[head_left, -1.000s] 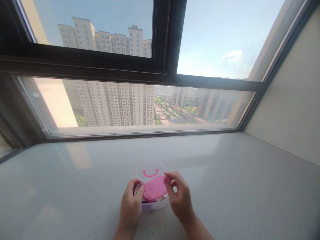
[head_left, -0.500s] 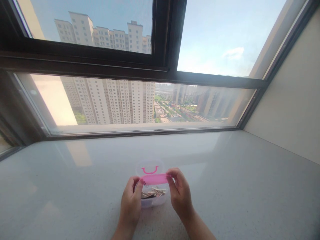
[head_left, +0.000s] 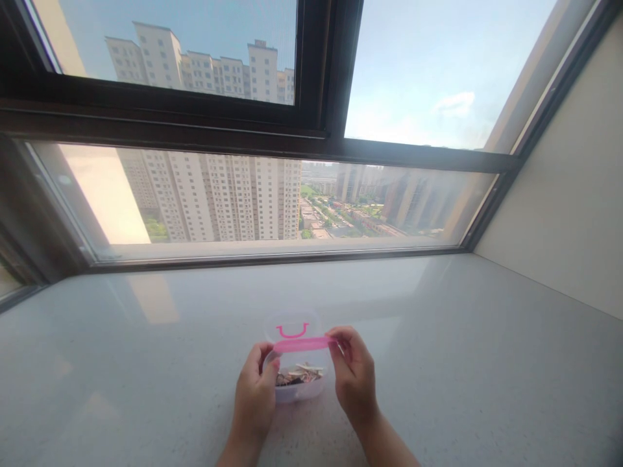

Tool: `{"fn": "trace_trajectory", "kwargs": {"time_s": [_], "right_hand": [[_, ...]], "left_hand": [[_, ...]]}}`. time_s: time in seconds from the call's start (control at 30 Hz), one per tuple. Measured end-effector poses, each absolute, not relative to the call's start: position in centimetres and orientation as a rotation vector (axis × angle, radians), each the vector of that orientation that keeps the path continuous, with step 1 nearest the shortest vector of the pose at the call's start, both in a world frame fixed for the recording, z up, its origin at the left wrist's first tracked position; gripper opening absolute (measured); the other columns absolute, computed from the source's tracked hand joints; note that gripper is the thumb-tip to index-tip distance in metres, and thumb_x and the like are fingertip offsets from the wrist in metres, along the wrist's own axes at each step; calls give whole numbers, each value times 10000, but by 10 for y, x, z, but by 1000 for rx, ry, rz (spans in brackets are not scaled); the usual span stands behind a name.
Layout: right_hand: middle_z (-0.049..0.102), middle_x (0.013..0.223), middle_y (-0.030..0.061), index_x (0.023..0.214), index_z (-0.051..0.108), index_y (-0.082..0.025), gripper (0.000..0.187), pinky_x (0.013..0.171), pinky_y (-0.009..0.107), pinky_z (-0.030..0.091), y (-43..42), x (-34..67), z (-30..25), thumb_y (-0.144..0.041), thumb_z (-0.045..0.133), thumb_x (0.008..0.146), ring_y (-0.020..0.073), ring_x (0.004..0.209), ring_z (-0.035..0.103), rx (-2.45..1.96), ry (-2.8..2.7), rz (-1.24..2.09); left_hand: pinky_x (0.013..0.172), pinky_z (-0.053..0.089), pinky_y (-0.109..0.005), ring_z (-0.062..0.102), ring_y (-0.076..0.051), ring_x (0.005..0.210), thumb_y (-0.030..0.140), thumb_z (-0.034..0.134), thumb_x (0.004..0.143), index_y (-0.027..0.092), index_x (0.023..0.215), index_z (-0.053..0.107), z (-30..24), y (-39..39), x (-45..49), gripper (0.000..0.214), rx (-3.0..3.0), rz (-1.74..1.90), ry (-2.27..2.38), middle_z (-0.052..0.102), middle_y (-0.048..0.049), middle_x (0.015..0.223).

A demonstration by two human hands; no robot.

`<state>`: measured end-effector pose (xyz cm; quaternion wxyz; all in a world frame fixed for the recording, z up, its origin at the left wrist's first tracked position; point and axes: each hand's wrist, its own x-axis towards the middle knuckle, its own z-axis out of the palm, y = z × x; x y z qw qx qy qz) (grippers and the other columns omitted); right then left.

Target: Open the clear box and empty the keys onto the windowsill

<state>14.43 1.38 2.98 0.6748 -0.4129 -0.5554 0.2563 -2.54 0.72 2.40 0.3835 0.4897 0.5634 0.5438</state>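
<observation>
The pink inner tray (head_left: 302, 344), tilted a second ago, is now held level and edge-on above the clear plastic box (head_left: 298, 384) on the stone sill (head_left: 438, 337), pinched at each end by the left hand (head_left: 256, 395) and right hand (head_left: 355, 376); small clips (head_left: 298, 375) are exposed.

The left hand (head_left: 256, 399) and the right hand (head_left: 354, 376) meet over a small clear plastic box (head_left: 298, 384) standing on the pale desk (head_left: 462, 350). Each grip pinches one end of a thin pink tray (head_left: 302, 344), held level just above the box's open top. Below the tray, between the two grips, small pale clips (head_left: 298, 374) lie in the box. Just beyond the grips, touching the box's far side, lies a clear lid with a pink handle (head_left: 293, 331). Farther off, a dark-framed window (head_left: 321, 139) shows tall apartment blocks (head_left: 219, 194).
</observation>
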Motion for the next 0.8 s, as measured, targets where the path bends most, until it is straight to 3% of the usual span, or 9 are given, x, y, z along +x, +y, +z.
{"fn": "trace_trajectory", "kwargs": {"time_s": [0.17,0.37,0.6,0.8], "right_hand": [[637,794,44,896,611,-163,219,656,299,507,22,150,30,-369,642,828,181,723,598,-1077,-916,588],[613,791,25,955,580,-161,261,500,252,485,40,163,17,-348,634,781,141,591,577,-1178,-647,604],[641,868,66,962,573,-154,249,501,281,530,46,175,5,-307,593,767,172,591,644,-1324,-664,577],[693,701,68,785,687,-170,120,526,302,518,36,159,7,-253,657,704,224,609,651,-1326,-984,637]], "left_hand": [[877,451,-385,644,-286,998,260,558,741,172,965,636,22,9,-25,253,1160,1404,1467,719,-87,986],[793,486,-371,679,-278,890,317,584,775,164,911,679,21,9,-25,226,1103,1490,1469,744,-79,883],[786,483,-339,672,-255,900,362,593,783,173,904,678,23,9,-30,239,968,1634,1502,752,-73,917],[816,465,-324,645,-223,915,326,607,780,204,907,660,28,9,-30,185,798,1790,1449,731,-29,904]]}}
